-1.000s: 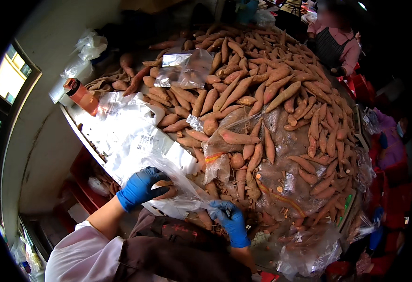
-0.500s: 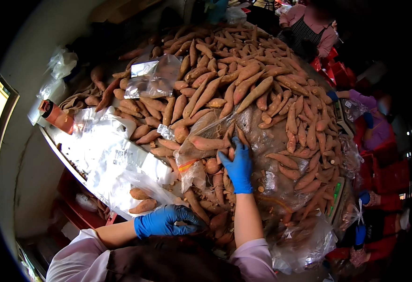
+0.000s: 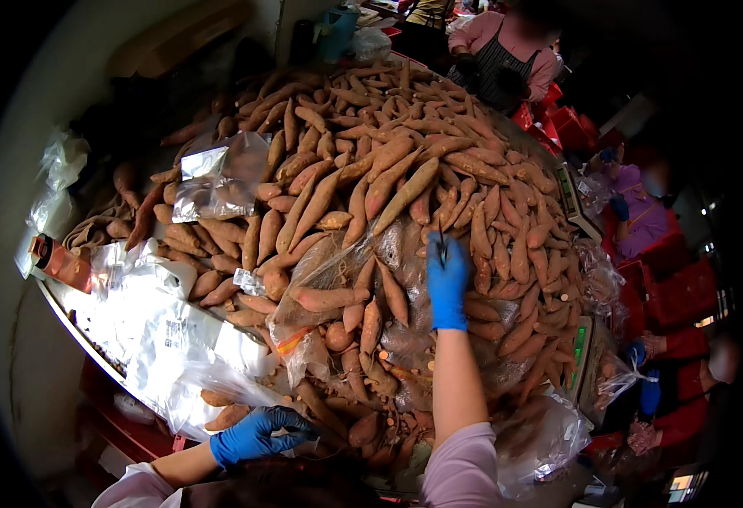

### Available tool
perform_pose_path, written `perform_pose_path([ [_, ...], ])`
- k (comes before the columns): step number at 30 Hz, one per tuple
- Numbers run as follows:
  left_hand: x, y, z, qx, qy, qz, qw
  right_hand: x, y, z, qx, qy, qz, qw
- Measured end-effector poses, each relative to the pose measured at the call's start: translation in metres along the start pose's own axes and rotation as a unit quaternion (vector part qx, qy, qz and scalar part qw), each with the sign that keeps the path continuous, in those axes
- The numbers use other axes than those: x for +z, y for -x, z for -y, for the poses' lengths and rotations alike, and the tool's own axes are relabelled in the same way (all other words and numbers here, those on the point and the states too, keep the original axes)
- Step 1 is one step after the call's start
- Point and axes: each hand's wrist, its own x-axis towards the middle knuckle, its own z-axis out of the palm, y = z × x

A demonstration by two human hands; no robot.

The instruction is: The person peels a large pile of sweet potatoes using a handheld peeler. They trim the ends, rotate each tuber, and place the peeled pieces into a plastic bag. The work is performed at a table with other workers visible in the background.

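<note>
The sweet potatoes (image 3: 405, 196) lie in a broad heap across the table, from its far edge down to the near side. The right hand (image 3: 448, 281), blue-gloved, reaches out over the clear sheet (image 3: 406, 342) at mid-heap, fingers drawn narrow and pointing away — something dark shows at their tips, but I cannot tell whether they hold it. The left hand (image 3: 253, 436), gloved too, is low at the near edge, fingers loosely bent with a narrow gap to the thumb. Just beside it, a sweet potato lies by the white bag (image 3: 164, 339). A red bottle (image 3: 66, 264) stands tilted beyond that bag — a clear bag (image 3: 223, 179) rests on the heap, and a person in a striped apron (image 3: 505, 69) is at the far side.
</note>
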Motion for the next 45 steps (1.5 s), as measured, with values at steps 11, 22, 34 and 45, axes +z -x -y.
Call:
perform_pose_path([
  [11, -0.011, -0.016, 0.001, -0.010, 0.054, -0.023, 0.998, 0.048, -0.150, 0.068, -0.003, 0.279, 0.017, 0.960],
  [22, -0.017, -0.023, 0.004, -0.058, 0.082, -0.013, 0.995, 0.102, -0.213, 0.047, -0.108, 0.386, 0.284, 0.871],
  [34, -0.025, -0.033, 0.019, -0.028, 0.027, -0.019, 0.999, 0.140, -0.251, 0.037, -0.031, 0.494, 0.427, 0.757],
  [45, -0.022, -0.023, -0.005, -0.012, -0.006, -0.029, 1.000, 0.049, -0.163, 0.062, -0.041, 0.392, 0.433, 0.811],
])
